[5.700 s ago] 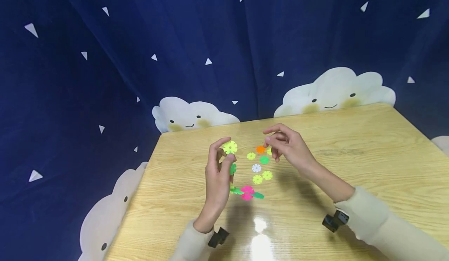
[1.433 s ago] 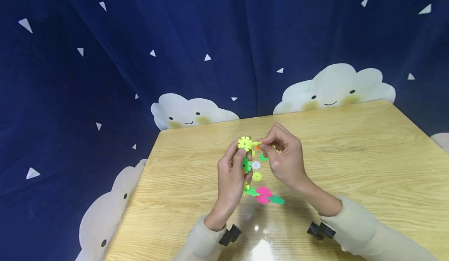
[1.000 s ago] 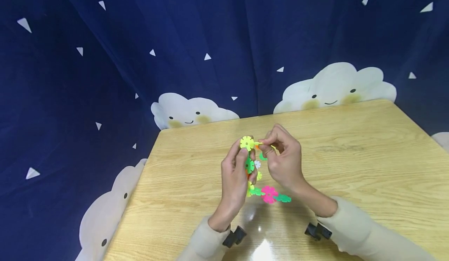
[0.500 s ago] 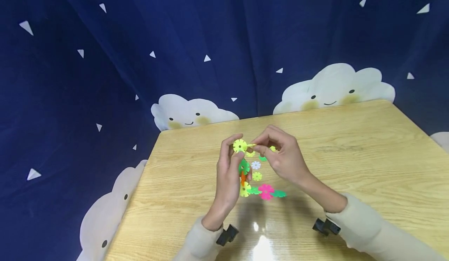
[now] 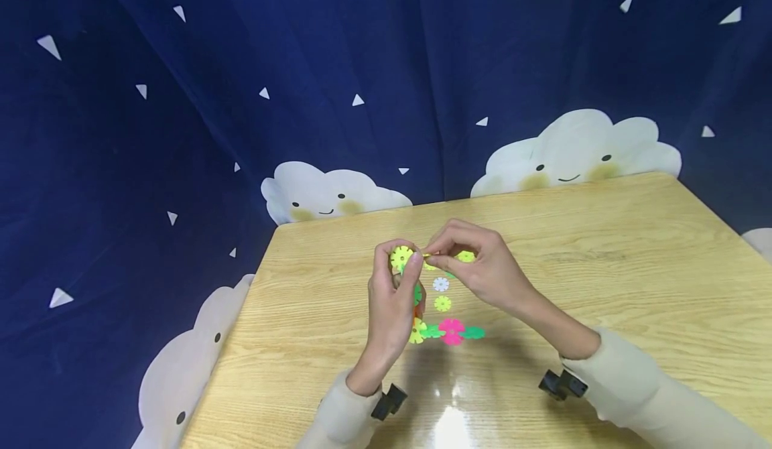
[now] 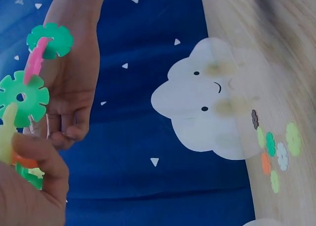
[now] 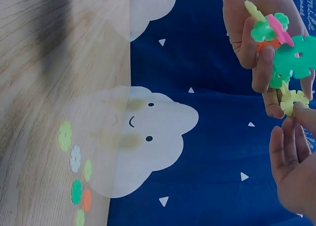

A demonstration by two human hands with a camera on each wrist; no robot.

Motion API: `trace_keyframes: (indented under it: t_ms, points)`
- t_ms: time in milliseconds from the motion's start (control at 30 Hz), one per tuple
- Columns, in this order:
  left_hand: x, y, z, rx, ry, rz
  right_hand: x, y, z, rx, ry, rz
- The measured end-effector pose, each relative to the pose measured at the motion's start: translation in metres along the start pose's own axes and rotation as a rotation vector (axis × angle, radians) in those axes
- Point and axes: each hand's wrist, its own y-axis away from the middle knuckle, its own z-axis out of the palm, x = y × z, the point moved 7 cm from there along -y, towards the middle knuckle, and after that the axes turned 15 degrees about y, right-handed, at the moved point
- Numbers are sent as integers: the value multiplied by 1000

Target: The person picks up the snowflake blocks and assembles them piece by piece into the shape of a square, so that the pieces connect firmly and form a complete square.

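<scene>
In the head view my left hand holds up a chain of interlocking snowflake discs. A yellow disc tops the chain, with green and orange ones partly hidden behind my fingers. From its lower end, a pink disc and a green disc stick out to the right. My right hand pinches another yellow snowflake disc, seen nearly edge-on, against the top one beside my left thumb. The right wrist view shows yellow discs meeting at my fingertips. How far they are slotted together is hidden.
Loose discs lie on the wooden table beyond the hands: white, yellow and, in the right wrist view, green and orange. A dark blue curtain with clouds hangs behind the table.
A yellow disc left the table; my right hand, earlier holding nothing, brought it to the chain's top. Lately both hands shifted slightly left, and my left thumb moved to where the yellow discs meet.
</scene>
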Motion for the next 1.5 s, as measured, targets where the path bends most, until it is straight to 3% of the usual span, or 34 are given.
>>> trace_keyframes:
  t_ms: [133, 233, 467, 633, 800, 1000, 1167, 1500]
  points:
    - [2, -1, -6, 24, -19, 27, 4, 0, 2, -10, 16, 14]
    - [5, -3, -13, 55, -16, 42, 13, 0, 1, -16, 36, 69]
    - [9, -7, -33, 153, -19, 51, 61, 7, 4, -60, 98, 244]
    - [9, -10, -41, 188, -16, 43, 89, 15, 18, -171, 80, 316]
    - [13, -12, -47, 205, 0, 65, 105, 22, 44, -375, 141, 258]
    - [17, -12, -51, 219, -3, 76, 118, 42, 76, -643, 248, 105]
    - [16, -11, -53, 239, 9, 65, 124, 50, 84, -682, 340, -8]
    - [13, -13, -52, 211, 72, 69, 134, 51, 83, -703, 343, 37]
